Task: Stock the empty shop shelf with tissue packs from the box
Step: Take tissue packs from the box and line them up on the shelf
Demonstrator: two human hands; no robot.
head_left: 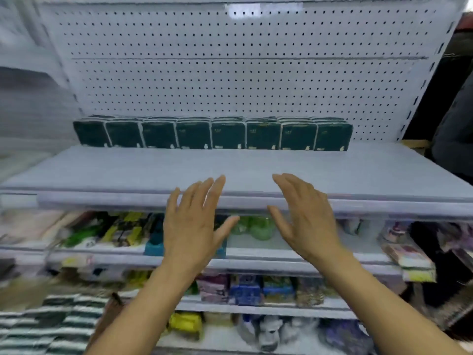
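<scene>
A row of several dark green tissue packs (212,134) stands upright along the back of the white shelf (128,170), against the pegboard wall. My left hand (192,226) and my right hand (307,221) hover side by side in front of the shelf's front edge. Both have straight, spread fingers and hold nothing. They are well short of the packs. The box is not in view.
Lower shelves (256,254) below hold mixed goods: green bottles, yellow and blue packets. A white pegboard (243,73) backs the shelf. A striped black-and-white cloth (51,324) shows at the bottom left. A dark-clothed person (455,129) stands at the right edge.
</scene>
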